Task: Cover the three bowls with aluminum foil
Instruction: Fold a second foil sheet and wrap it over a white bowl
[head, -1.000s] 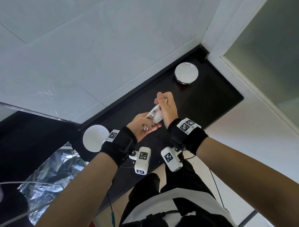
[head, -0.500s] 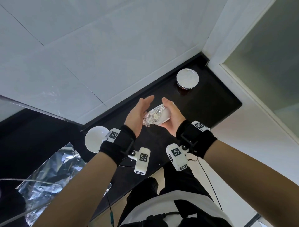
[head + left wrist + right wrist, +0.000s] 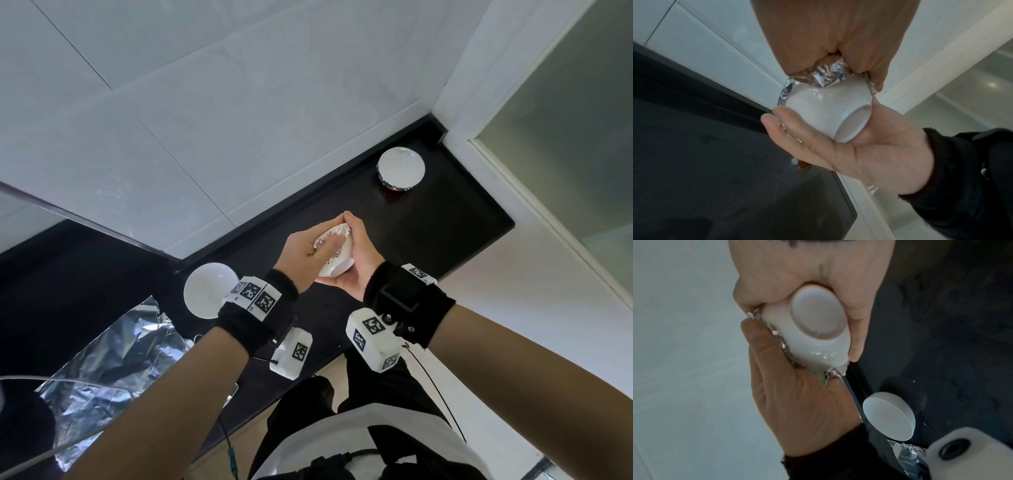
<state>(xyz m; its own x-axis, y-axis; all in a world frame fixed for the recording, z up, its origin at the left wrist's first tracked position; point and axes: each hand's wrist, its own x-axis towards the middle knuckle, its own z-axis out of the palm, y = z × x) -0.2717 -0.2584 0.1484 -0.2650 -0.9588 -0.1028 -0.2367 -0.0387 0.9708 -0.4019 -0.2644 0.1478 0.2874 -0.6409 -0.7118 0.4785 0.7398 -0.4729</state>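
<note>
I read this as a home kitchen: glossy black countertop, pale wall tiles, frosted glass door alongside.

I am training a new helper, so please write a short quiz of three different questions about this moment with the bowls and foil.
1. True or false: the bowl in the hands rests on the counter.
2. How many bowls standing on the counter are foil-covered?
3. The right hand supports the held bowl: A) over the foil B) beneath its base C) not touching.

Key: 1 false, both hands hold it above; 2 one, the far bowl, the near bowl is bare; 3 B, the left hand presses foil.
</note>
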